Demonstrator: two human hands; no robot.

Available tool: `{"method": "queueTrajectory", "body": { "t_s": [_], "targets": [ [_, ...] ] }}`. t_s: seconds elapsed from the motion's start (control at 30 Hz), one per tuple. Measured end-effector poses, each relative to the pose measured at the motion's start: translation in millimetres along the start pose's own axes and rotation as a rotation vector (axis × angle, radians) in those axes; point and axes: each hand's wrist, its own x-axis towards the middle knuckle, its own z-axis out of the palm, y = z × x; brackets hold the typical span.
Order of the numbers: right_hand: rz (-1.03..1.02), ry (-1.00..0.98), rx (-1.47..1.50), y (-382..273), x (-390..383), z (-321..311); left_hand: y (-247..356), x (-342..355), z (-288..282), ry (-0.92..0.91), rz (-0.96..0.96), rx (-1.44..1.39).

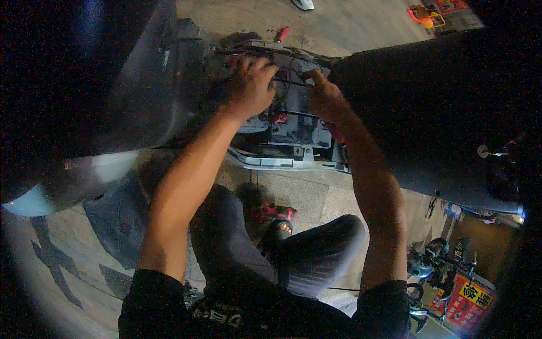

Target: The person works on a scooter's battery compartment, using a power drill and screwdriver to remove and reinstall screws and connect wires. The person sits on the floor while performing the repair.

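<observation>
My left hand (251,85) is over the upper left of an opened vehicle floor compartment (299,133), its fingers bent and somewhat apart, tips among dark parts and wires. At the upper right, my right hand (324,96) pinches what looks like a looped dark cable (293,65). The compartment has a dark inner panel, a small red fitting (279,118) and a grey frame (271,161) along its near edge.
Dark body panels (130,90) flank the compartment. A red-handled tool (282,34) lies on the pavement beyond. A red-and-black power tool (279,213) sits by my sandalled foot. Bicycles or scooters (423,265) and a red sign (463,299) show at lower right.
</observation>
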Motion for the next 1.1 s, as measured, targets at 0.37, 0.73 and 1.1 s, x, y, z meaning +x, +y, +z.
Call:
{"method": "queueTrajectory", "body": {
  "t_s": [0.37, 0.73, 1.1],
  "targets": [
    [0.216, -0.357, 0.059, -42.6, 20.3, -23.0, -11.1, 19.7, 28.5, 0.016, 0.022, 0.045],
    [0.334, -0.587, 0.019, -21.0, 52.6, 21.1, -31.9, 30.3, 34.2, -0.080, 0.054, 0.113],
    [0.564, -0.259, 0.108, -81.0, 23.9, 11.3, -53.9, 49.4, 31.7, -0.245, 0.239, 0.027]
  ]
}}
